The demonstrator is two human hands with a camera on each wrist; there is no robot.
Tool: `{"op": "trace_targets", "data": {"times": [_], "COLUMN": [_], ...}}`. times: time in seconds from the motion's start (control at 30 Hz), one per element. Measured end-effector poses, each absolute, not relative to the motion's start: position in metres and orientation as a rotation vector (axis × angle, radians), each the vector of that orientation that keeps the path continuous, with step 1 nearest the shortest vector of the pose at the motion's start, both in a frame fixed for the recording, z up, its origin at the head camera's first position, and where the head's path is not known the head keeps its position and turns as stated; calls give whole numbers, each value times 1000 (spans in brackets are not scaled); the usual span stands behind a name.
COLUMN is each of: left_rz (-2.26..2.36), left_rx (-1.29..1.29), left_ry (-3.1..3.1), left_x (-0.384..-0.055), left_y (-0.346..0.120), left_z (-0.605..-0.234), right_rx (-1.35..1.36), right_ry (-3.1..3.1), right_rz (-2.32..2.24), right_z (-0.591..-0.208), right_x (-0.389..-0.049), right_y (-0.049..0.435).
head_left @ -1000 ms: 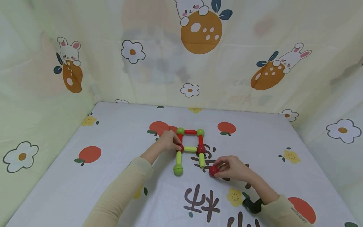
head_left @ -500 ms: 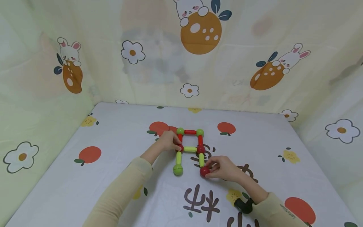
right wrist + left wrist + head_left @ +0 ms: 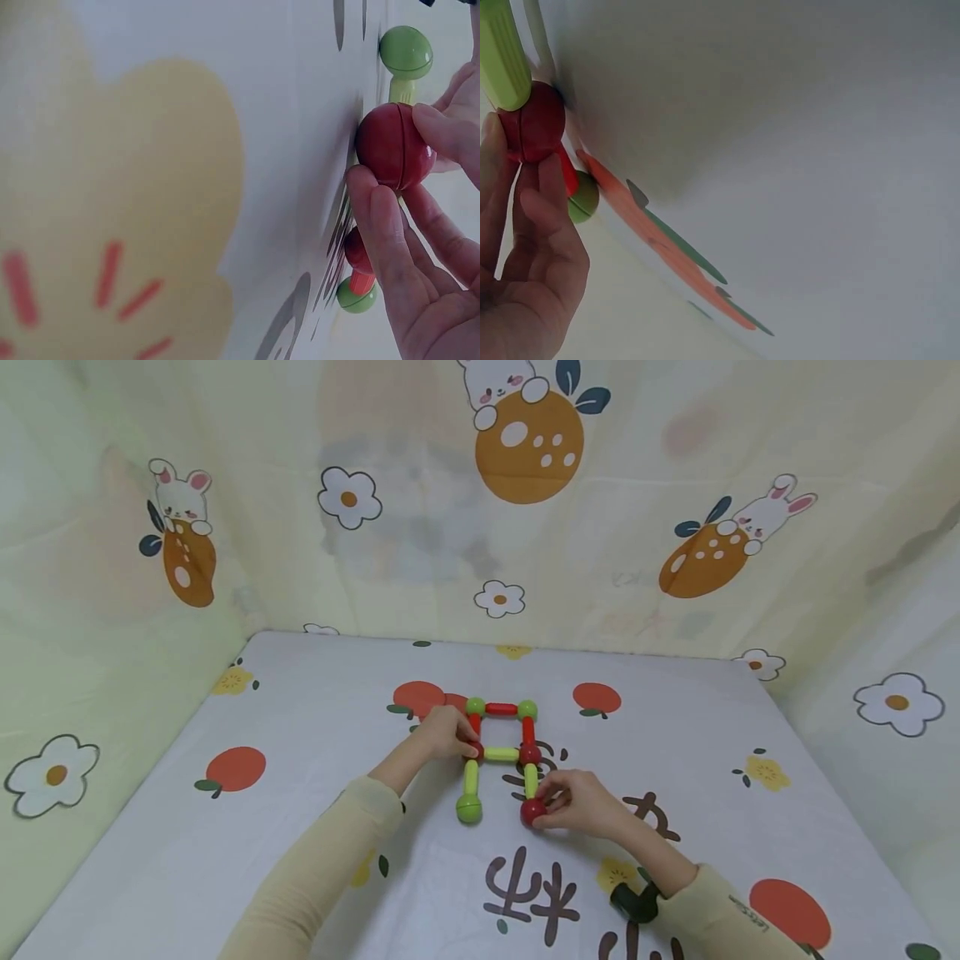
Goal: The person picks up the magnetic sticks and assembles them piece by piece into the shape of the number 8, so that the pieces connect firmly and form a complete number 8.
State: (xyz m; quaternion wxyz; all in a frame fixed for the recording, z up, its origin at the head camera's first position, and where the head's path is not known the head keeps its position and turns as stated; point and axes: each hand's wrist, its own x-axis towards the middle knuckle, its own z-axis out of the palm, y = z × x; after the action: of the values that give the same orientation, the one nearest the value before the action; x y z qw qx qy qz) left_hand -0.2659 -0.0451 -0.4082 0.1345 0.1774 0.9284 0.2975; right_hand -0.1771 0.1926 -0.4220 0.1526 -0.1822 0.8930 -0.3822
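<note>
A frame of balls and rods lies on the table, its far square made of red rods (image 3: 501,709), a yellow-green crossbar (image 3: 501,753) and corner balls. My left hand (image 3: 447,732) pinches the red ball (image 3: 541,124) at the square's near left corner. From there a yellow-green rod (image 3: 471,777) runs toward me to a green ball (image 3: 468,809). My right hand (image 3: 587,806) pinches another red ball (image 3: 391,146) at the near end of the right yellow-green rod (image 3: 531,781). The square's near right corner has a red ball (image 3: 529,754); green balls (image 3: 476,707) mark its far corners.
The table (image 3: 337,693) wears a white cloth printed with fruit, flowers and dark characters. Pale curtains (image 3: 420,552) with rabbit prints rise at the back and both sides. A black device (image 3: 635,902) sits at the right wrist.
My right hand has moved left with the red ball, bringing it to the near end of the right yellow-green rod. My left hand keeps its hold on the corner ball.
</note>
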Motion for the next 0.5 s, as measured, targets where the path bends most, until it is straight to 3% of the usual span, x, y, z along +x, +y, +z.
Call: {"op": "trace_targets", "data": {"times": [0.5], "left_rz": [826], "left_rx": [539], "left_ry": [2723], "left_x": [-262], "left_y": [-44], "left_z": [-408], "right_rx": [-498], "right_ry": [2575], "right_rz": [-1081], "right_z": [-423], "right_x": [-178], "right_y": [191]}}
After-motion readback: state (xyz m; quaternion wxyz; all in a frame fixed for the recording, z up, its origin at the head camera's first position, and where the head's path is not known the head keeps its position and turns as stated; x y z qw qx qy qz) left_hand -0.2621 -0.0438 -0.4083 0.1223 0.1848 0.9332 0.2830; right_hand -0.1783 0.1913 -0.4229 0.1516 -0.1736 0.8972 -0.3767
